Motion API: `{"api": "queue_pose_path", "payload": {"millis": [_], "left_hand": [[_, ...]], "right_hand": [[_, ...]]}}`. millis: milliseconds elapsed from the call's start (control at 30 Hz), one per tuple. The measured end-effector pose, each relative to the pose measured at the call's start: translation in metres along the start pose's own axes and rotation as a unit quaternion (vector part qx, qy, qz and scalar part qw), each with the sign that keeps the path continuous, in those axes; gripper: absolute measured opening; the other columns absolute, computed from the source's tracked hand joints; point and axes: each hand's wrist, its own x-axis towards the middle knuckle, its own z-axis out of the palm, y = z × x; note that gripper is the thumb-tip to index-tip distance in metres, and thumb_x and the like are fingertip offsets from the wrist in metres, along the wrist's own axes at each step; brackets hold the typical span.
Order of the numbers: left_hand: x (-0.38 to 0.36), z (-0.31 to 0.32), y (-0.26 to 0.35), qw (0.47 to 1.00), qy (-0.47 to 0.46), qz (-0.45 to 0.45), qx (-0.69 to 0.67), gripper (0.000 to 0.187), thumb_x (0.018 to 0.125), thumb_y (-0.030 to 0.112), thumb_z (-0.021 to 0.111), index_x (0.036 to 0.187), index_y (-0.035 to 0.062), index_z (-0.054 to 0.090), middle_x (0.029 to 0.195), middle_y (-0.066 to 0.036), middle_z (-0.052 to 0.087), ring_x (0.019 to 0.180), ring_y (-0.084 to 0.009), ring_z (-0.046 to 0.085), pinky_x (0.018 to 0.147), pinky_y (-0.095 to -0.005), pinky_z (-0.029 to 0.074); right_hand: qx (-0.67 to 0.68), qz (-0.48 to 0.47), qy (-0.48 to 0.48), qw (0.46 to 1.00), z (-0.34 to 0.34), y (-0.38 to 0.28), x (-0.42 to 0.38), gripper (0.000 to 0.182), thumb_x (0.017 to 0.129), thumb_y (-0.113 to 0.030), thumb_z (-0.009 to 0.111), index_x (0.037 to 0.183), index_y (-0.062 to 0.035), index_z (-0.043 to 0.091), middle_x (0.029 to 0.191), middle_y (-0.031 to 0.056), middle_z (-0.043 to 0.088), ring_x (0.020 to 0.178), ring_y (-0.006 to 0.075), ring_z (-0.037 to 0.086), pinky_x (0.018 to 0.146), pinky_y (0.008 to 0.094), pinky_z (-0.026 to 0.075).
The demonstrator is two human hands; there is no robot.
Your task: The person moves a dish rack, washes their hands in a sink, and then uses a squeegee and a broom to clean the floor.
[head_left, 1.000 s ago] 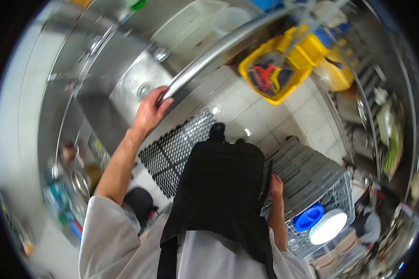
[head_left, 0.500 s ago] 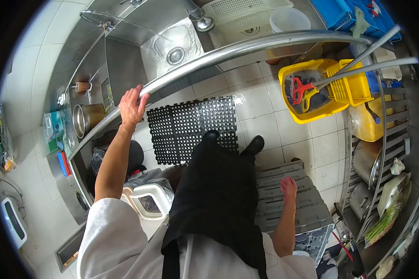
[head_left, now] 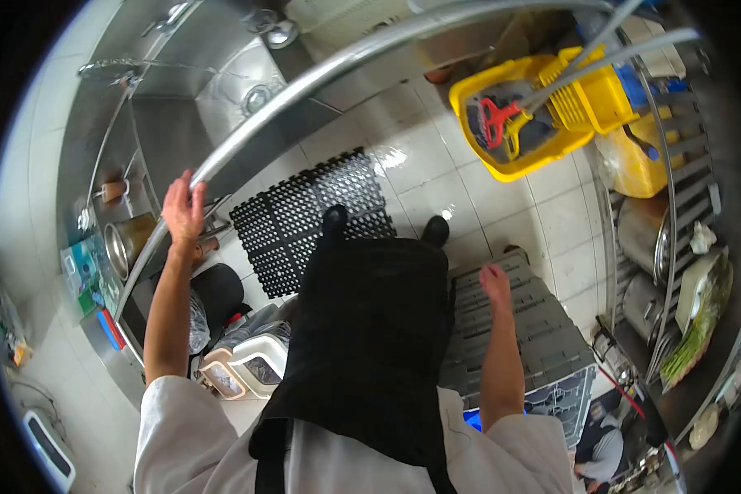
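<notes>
My left hand point(head_left: 183, 210) lies on the rounded steel rim point(head_left: 259, 123) of the sink counter. Its fingers stretch over the edge, with the thumb apart. On the counter close by are a steel pot point(head_left: 128, 245) and a brown cup-like thing point(head_left: 114, 191). Beyond the rim, thin water jets run above the steel sink point(head_left: 222, 99). My right hand point(head_left: 495, 284) hangs in the air above a grey plastic crate stack point(head_left: 510, 329). Its fingers are loosely bent and somewhat blurred, and I see nothing in them.
A perforated black rubber mat point(head_left: 305, 226) covers wet floor tiles. The yellow mop bucket point(head_left: 506, 169) holds mops. Pots and wrapped greens point(head_left: 700, 337) sit on a slatted rack at right. Pale bins point(head_left: 259, 362) stand below left. Another person point(head_left: 601, 440) shows at lower right.
The view has shifted and tilted; sink, mat and bucket appear farther left and higher. My left hand remains on the rim. My right hand is farther forward over the crates, and my feet have shifted.
</notes>
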Motion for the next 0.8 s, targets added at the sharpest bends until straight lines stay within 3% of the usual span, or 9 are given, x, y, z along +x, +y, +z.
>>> {"api": "queue_pose_path", "payload": {"millis": [33, 100, 133, 200, 433, 500, 600, 733, 800], "left_hand": [[0.001, 0.001, 0.001, 1.0, 0.0, 0.005, -0.003, 0.037, 0.093, 0.03, 0.057, 0.117, 0.0023, 0.059, 0.092, -0.015, 0.061, 0.085, -0.0324, 0.059, 0.077, -0.0401, 0.046], [0.001, 0.001, 0.004, 0.999, -0.042, -0.018, -0.011, 0.04, 0.096, 0.032, 0.052, 0.122, 0.0023, 0.056, 0.098, -0.017, 0.061, 0.091, -0.0337, 0.058, 0.082, -0.0408, 0.046], [0.002, 0.003, 0.007, 0.999, -0.034, -0.007, -0.008, 0.04, 0.097, 0.032, 0.051, 0.122, 0.0021, 0.056, 0.099, -0.017, 0.061, 0.091, -0.034, 0.058, 0.082, -0.0408, 0.045], [0.003, 0.0, 0.016, 0.998, -0.053, -0.022, -0.01, 0.043, 0.098, 0.034, 0.048, 0.124, 0.0009, 0.054, 0.103, -0.018, 0.061, 0.093, -0.0345, 0.058, 0.084, -0.0408, 0.045], [0.002, 0.002, 0.017, 0.998, -0.048, -0.031, -0.016, 0.047, 0.098, 0.037, 0.047, 0.125, -0.0009, 0.053, 0.106, -0.019, 0.061, 0.097, -0.035, 0.058, 0.085, -0.0419, 0.045], [-0.001, 0.007, 0.01, 0.999, -0.035, -0.018, 0.028, 0.047, 0.098, 0.038, 0.046, 0.123, -0.0008, 0.054, 0.104, -0.018, 0.061, 0.095, -0.0356, 0.058, 0.083, -0.0435, 0.045], [-0.005, 0.011, 0.005, 0.998, -0.008, 0.006, 0.058, 0.044, 0.098, 0.038, 0.046, 0.121, 0.0018, 0.056, 0.103, -0.016, 0.062, 0.092, -0.0356, 0.058, 0.081, -0.0433, 0.046], [-0.009, 0.018, 0.003, 0.998, 0.022, -0.007, 0.057, 0.043, 0.097, 0.039, 0.049, 0.122, 0.0058, 0.058, 0.102, -0.017, 0.063, 0.091, -0.0342, 0.06, 0.079, -0.0413, 0.047], [-0.011, 0.019, 0.001, 0.999, 0.024, -0.009, 0.04, 0.042, 0.097, 0.038, 0.05, 0.122, 0.0047, 0.058, 0.103, -0.017, 0.063, 0.091, -0.0333, 0.061, 0.079, -0.0397, 0.048]], "right_hand": [[-0.003, -0.037, 0.007, 0.999, 0.001, -0.019, 0.005, 0.027, 0.093, -0.018, 0.055, 0.113, -0.0003, 0.06, 0.079, 0.0003, 0.061, 0.066, 0.0063, 0.053, 0.055, 0.0227, 0.041], [-0.021, -0.032, 0.007, 0.999, -0.001, -0.041, 0.027, 0.034, 0.089, -0.025, 0.057, 0.112, 0.0001, 0.062, 0.088, 0.0092, 0.067, 0.081, 0.0177, 0.062, 0.076, 0.0304, 0.047], [-0.019, -0.028, 0.006, 0.999, 0.001, -0.05, 0.036, 0.034, 0.089, -0.025, 0.057, 0.112, 0.0001, 0.062, 0.088, 0.0092, 0.067, 0.081, 0.0177, 0.062, 0.076, 0.0304, 0.047], [0.076, -0.066, 0.034, 0.994, 0.005, -0.058, 0.04, 0.028, 0.092, -0.021, 0.058, 0.115, -0.0038, 0.061, 0.088, 0.0014, 0.065, 0.076, 0.0072, 0.057, 0.065, 0.0217, 0.044], [0.106, -0.052, 0.011, 0.993, 0.005, -0.036, -0.006, 0.031, 0.092, -0.023, 0.06, 0.116, -0.0037, 0.06, 0.092, 0.0023, 0.066, 0.079, 0.0081, 0.059, 0.067, 0.0226, 0.045], [0.153, 0.035, 0.003, 0.988, 0.011, -0.025, -0.013, 0.03, 0.091, -0.022, 0.061, 0.115, -0.0036, 0.061, 0.091, 0.0023, 0.066, 0.077, 0.0084, 0.059, 0.066, 0.0233, 0.045], [0.152, 0.073, 0.0, 0.986, 0.027, 0.001, -0.013, 0.028, 0.091, -0.022, 0.06, 0.112, -0.0038, 0.062, 0.089, 0.0015, 0.065, 0.075, 0.0084, 0.058, 0.064, 0.0236, 0.045], [0.134, 0.091, 0.004, 0.987, 0.048, 0.013, -0.008, 0.026, 0.091, -0.023, 0.06, 0.108, -0.0036, 0.063, 0.086, 0.0012, 0.065, 0.072, 0.0085, 0.058, 0.062, 0.0233, 0.044], [0.115, 0.057, 0.005, 0.992, 0.056, 0.015, -0.004, 0.024, 0.091, -0.021, 0.06, 0.107, -0.0031, 0.063, 0.083, 0.0011, 0.064, 0.07, 0.0085, 0.058, 0.063, 0.0236, 0.045]]}}
